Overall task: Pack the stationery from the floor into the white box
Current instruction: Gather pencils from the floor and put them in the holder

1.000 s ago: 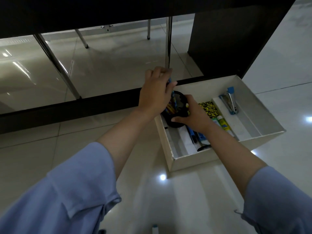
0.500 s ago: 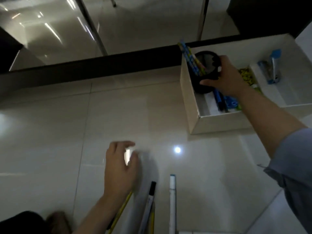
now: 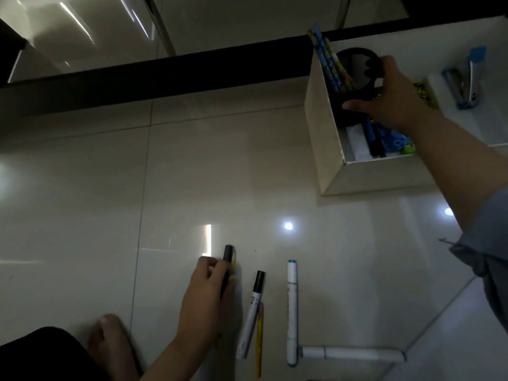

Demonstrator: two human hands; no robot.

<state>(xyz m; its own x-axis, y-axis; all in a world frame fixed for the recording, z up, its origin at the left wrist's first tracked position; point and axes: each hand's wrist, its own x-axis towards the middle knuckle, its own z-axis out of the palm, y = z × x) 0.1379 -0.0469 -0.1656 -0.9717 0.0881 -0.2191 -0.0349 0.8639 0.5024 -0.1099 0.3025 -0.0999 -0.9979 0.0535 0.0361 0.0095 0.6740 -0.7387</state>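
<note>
Left hand [image 3: 204,292] pinches a pen [image 3: 227,266] on the floor; right hand [image 3: 390,96] grips the cup [image 3: 357,66]. Lift the pen level, clear of the neighbouring markers.

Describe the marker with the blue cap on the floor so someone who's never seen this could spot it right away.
Start at the white box on the tiled floor and look below it to the row of pens. The blue-capped marker lies rightmost of the upright ones. Unlike the black-capped marker beside it, its body is all white with a blue tip.

Left hand [image 3: 204,295] grips marker [image 3: 228,266]; right hand [image 3: 390,97] holds black cup [image 3: 354,75].
</note>
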